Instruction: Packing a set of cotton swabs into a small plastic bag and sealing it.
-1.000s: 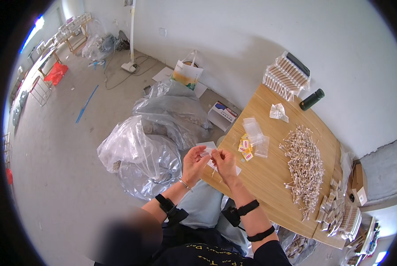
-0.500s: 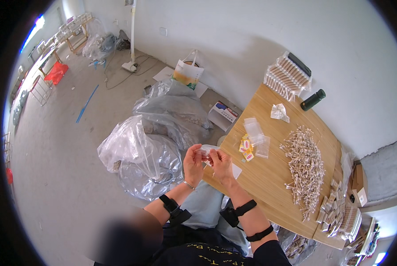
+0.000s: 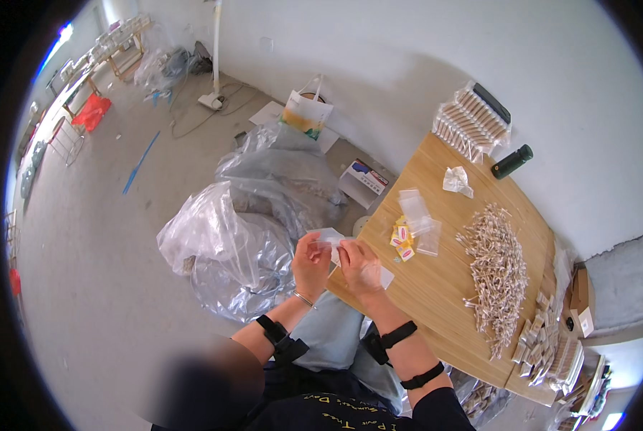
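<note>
Over the table's near left corner, my left hand (image 3: 311,267) and my right hand (image 3: 362,269) hold a small clear plastic bag (image 3: 326,236) between them. Fingers of the left hand are curled round its left side; the right hand pinches its other edge. Whether anything is inside the bag cannot be made out. A white card or paper (image 3: 387,278) shows partly beneath my right hand. Just right of the hands lie small yellow-and-white packets (image 3: 403,241) and flat clear bags (image 3: 416,208). Farther right spreads a big pile of loose cotton swabs (image 3: 495,276).
The wooden table (image 3: 436,302) also bears a crumpled tissue (image 3: 458,182), a dark green bottle (image 3: 512,161), a stack of packed swabs (image 3: 472,123) and more packs (image 3: 544,345). Large plastic sacks (image 3: 242,237), a carton (image 3: 363,183) and a tote bag (image 3: 307,113) stand on the floor at left.
The clear bag now stands out more above my fingers, and the left hand's fingers have loosened slightly. Both hands stay at the same table corner; the view has shifted a little.
</note>
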Tool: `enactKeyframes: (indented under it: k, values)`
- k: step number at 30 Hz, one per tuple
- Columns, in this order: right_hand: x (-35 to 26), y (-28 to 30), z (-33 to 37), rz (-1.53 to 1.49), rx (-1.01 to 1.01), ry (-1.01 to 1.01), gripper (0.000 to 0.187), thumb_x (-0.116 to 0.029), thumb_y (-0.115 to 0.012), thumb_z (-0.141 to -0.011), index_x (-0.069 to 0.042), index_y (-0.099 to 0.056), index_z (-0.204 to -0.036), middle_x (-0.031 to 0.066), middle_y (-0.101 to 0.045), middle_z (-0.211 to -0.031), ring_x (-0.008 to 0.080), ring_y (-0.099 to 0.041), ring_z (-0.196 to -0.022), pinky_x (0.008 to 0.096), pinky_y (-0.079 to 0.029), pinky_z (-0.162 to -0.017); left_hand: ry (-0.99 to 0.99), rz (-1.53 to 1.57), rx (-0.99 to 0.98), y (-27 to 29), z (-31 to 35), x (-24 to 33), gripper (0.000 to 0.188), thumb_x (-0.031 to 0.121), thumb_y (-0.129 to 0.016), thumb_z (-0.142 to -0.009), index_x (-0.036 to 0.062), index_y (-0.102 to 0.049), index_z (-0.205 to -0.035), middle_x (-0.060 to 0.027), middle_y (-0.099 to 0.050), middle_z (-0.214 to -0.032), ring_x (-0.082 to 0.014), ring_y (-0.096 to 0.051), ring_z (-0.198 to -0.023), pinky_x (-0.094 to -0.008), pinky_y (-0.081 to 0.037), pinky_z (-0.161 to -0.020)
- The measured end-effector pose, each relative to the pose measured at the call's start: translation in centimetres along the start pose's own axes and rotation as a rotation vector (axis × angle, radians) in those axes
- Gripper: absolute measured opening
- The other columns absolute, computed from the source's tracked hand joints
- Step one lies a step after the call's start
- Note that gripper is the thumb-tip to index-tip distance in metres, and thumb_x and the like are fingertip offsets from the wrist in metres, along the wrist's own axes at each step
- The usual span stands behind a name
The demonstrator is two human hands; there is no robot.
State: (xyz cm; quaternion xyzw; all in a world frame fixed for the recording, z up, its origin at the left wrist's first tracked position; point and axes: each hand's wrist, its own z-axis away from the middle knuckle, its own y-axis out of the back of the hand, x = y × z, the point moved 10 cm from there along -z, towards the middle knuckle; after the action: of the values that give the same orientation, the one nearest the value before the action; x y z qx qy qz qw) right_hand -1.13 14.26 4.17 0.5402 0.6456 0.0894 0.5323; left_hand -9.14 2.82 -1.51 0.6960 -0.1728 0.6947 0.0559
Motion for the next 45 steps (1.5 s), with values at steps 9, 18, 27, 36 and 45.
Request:
enactKeyframes:
  k: [9, 18, 27, 36, 45]
  values:
    - [-1.3, -1.9, -1.4, 0.250, 0.056, 0.246, 0.012, -0.010, -0.065, -0.079, -0.009, -0.059, -0.089, 0.0067, -0.066, -0.093, 0.0249, -0.066, -0.080, 0.0342, -0.055, -0.067, 0.121, -0.009, -0.026, 1.0, -0.7, -2.7, 0.055, -0.002, -0.063, -0.086, 0.0007, -0.031, -0.130, -0.0083, -0.065, -0.093, -0.0140, -0.064, -0.083, -0.0246, -0.052, -0.074]
    - [1.0, -4.8, -3.9, 0.093, -0.054, 0.306, 0.011, -0.008, -0.062, -0.077, -0.011, -0.062, -0.088, 0.0052, -0.068, -0.092, 0.0238, -0.066, -0.081, 0.0356, -0.055, -0.069, 0.334, 0.227, 0.107, 2.7, -3.9, -5.8, 0.056, 0.001, -0.062, -0.087, -0.0006, -0.029, -0.133, -0.0143, -0.065, -0.101, -0.0161, -0.064, -0.086, -0.0258, -0.053, -0.075]
    - [3.7, -5.7, -4.6, 0.063, -0.423, 0.183, 0.009, -0.010, -0.062, -0.079, -0.011, -0.065, -0.088, 0.0072, -0.066, -0.088, 0.0284, -0.063, -0.084, 0.0389, -0.051, -0.074, 0.462, 0.171, 0.158, 1.6, -0.9, -9.4, 0.060, 0.000, -0.062, -0.086, -0.0010, -0.027, -0.135, -0.0156, -0.065, -0.102, -0.0164, -0.063, -0.084, -0.0266, -0.052, -0.077]
    - [7.8, -5.6, -4.2, -0.001, -0.369, -0.178, 0.018, -0.026, -0.061, -0.082, -0.011, -0.069, -0.089, 0.0052, -0.062, -0.114, 0.0304, -0.043, -0.123, 0.0481, -0.030, -0.105, 0.423, 0.255, 0.145, 0.3, 0.7, -8.7, 0.064, 0.002, -0.065, -0.086, -0.0005, -0.027, -0.138, -0.0096, -0.066, -0.094, -0.0124, -0.061, -0.084, -0.0250, -0.049, -0.079]
    - [9.1, -6.5, -3.2, 0.064, -0.508, -0.215, 0.021, -0.029, -0.060, -0.083, -0.012, -0.071, -0.080, 0.0068, -0.053, -0.133, 0.0324, -0.030, -0.134, 0.0504, -0.020, -0.111, 0.572, 0.027, 0.022, 0.6, 2.3, -9.6, 0.025, 0.024, -0.065, -0.090, -0.0015, -0.067, -0.090, -0.0010, -0.065, -0.086, -0.0075, -0.055, -0.075, -0.0227, -0.042, -0.067]
